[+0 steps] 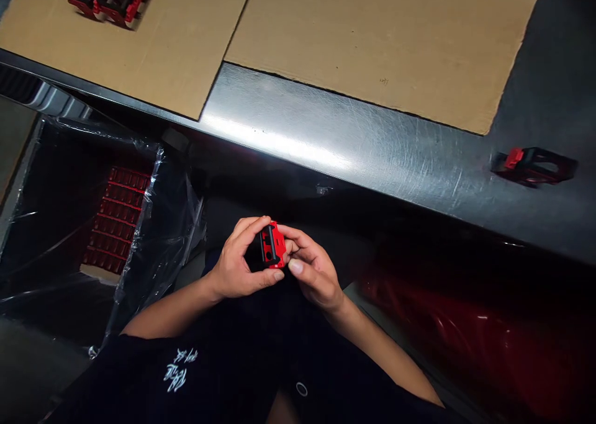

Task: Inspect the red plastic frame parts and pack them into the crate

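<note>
Red-and-black plastic part point(272, 245), where is it?
Off the stainless table point(288, 132), held just short of its near edge.
And the hands?
Both grasping it: left hand point(239, 259) curled round one side, right hand point(313, 269) pinching the other.
Anything hidden?
Its far side sits behind the hands, so its full shape is hard to make out

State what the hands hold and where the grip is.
A red-and-black plastic part: the left hand grips its left edge, the right hand its right edge.
</note>
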Demonstrator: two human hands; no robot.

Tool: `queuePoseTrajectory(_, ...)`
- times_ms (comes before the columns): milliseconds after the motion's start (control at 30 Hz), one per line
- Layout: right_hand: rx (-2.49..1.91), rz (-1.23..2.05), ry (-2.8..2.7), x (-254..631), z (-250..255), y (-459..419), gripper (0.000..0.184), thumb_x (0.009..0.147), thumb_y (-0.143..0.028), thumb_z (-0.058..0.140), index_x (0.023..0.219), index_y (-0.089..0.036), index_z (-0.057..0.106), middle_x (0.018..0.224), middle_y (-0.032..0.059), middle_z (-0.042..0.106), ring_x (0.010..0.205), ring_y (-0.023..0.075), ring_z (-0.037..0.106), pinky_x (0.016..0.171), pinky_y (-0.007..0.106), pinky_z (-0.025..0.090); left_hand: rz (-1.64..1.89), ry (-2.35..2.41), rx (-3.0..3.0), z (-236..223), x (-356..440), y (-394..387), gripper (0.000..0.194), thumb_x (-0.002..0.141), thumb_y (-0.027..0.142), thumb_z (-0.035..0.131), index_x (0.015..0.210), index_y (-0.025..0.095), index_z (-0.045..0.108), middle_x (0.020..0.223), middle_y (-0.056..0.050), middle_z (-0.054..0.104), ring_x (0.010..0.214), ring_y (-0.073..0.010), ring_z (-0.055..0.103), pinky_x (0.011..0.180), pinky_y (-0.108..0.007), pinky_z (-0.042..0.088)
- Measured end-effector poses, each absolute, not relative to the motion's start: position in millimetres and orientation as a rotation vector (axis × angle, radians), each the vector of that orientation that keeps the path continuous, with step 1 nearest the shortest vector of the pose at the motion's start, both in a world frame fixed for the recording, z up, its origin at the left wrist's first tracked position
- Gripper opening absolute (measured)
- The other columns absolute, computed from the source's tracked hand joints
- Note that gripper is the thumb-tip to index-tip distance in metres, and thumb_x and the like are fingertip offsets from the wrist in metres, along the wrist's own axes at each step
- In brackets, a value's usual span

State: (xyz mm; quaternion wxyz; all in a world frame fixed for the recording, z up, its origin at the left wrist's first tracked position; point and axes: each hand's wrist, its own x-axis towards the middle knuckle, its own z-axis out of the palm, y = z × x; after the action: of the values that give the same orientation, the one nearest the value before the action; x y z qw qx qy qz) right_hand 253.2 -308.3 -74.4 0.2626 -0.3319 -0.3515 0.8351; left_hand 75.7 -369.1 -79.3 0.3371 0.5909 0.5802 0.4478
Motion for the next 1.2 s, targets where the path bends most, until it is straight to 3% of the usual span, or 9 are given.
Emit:
queuePoseTrajectory(100, -0.942, 2.275, -0.866, 251, -75, -307, 0.041, 0.084, -0.05, 0.07, 0.114, -0.022, 0.067, 0.072, -0.0012, 0.06, 0.066, 0.0172, 0.058, 0.07, 0.033, 0.05, 1.232, 1.383, 1.479, -79, 74, -368, 0.082, 0.081, 0.056, 0.075, 0.15, 0.024, 0.045, 0.132, -0.016, 0.055, 0.119, -0.0312, 0.06, 0.101, -0.052, 0.055)
queuePoseTrajectory(200, -0.976, 2.331, -0.93, 246, -73, -306, 0.033, 0.079, -0.046, 0.079, 0.097, -0.021, 0.066, 0.072, -0.0023, 0.06, 0.061, 0.0137, 0.053, 0.064, 0.029, 0.046, 1.236, 1.294, 1.559, -78, 75, -365, 0.082, 0.081, 0.055, 0.076, 0.15, 0.023, 0.045, 0.131, -0.016, 0.059, 0.122, -0.0325, 0.055, 0.104, -0.056, 0.051)
queuePoseTrajectory(300, -0.989, 2.274, -1.074, 241, -72, -306, 0.033, 0.078, -0.046, 0.082, 0.075, -0.019, 0.062, 0.066, -0.0031, 0.056, 0.057, 0.0107, 0.045, 0.058, 0.025, 0.04, 1.263, 1.221, 1.656, -78, 78, -363, 0.083, 0.08, 0.052, 0.077, 0.15, 0.021, 0.045, 0.13, -0.016, 0.061, 0.123, -0.0326, 0.053, 0.104, -0.059, 0.05)
queuePoseTrajectory(400, -1.016, 2.196, -1.144, 237, -74, -306, 0.041, 0.088, -0.051, 0.07, 0.065, -0.019, 0.061, 0.06, -0.0026, 0.055, 0.054, 0.0109, 0.044, 0.056, 0.026, 0.04, 1.331, 1.205, 1.66, -80, 79, -365, 0.084, 0.08, 0.053, 0.077, 0.15, 0.021, 0.045, 0.129, -0.017, 0.062, 0.122, -0.0324, 0.054, 0.102, -0.058, 0.051)
queuePoseTrajectory(567, -1.138, 2.153, -0.948, 241, -81, -305, 0.039, 0.092, -0.052, 0.065, 0.072, -0.019, 0.068, 0.053, -0.0017, 0.06, 0.053, 0.0137, 0.055, 0.063, 0.029, 0.048, 1.406, 1.156, 1.453, -79, 74, -370, 0.079, 0.082, 0.06, 0.073, 0.148, 0.026, 0.046, 0.129, -0.015, 0.06, 0.125, -0.0322, 0.055, 0.107, -0.056, 0.049)
queuePoseTrajectory(733, -0.867, 2.392, -1.038, 243, -69, -305, 0.032, 0.09, -0.05, 0.071, 0.093, -0.018, 0.071, 0.074, 0.0034, 0.072, 0.067, 0.0169, 0.066, 0.068, 0.03, 0.051, 1.376, 0.98, 1.043, -78, 77, -374, 0.072, 0.082, 0.056, 0.074, 0.143, 0.03, 0.046, 0.137, -0.015, 0.054, 0.127, -0.0311, 0.057, 0.104, -0.051, 0.051)
queuePoseTrajectory(933, -1.01, 2.27, -1.203, 238, -62, -305, 0.031, 0.084, -0.042, 0.077, 0.072, -0.019, 0.06, 0.062, -0.0013, 0.062, 0.057, 0.0122, 0.055, 0.057, 0.025, 0.041, 1.409, 0.895, 1.051, -89, 82, -372, 0.077, 0.078, 0.046, 0.079, 0.144, 0.033, 0.043, 0.135, -0.011, 0.056, 0.13, -0.0288, 0.054, 0.109, -0.049, 0.047)
queuePoseTrajectory(1033, -1.08, 2.117, -1.341, 239, -61, -303, 0.027, 0.085, -0.036, 0.072, 0.068, -0.019, 0.059, 0.06, -0.0026, 0.057, 0.054, 0.0106, 0.047, 0.054, 0.025, 0.037, 1.406, 0.938, 1.256, -93, 77, -369, 0.09, 0.077, 0.04, 0.08, 0.153, 0.028, 0.035, 0.135, -0.013, 0.057, 0.136, -0.0293, 0.048, 0.114, -0.05, 0.042)
queuePoseTrajectory(1200, -1.086, 1.887, -1.538, 241, -55, -300, 0.023, 0.084, -0.028, 0.066, 0.066, -0.02, 0.056, 0.06, -0.0034, 0.055, 0.054, 0.0104, 0.046, 0.054, 0.024, 0.039, 1.4, 1.062, 1.56, -92, 72, -365, 0.088, 0.075, 0.035, 0.081, 0.152, 0.019, 0.041, 0.137, -0.017, 0.058, 0.136, -0.0324, 0.047, 0.115, -0.056, 0.041)
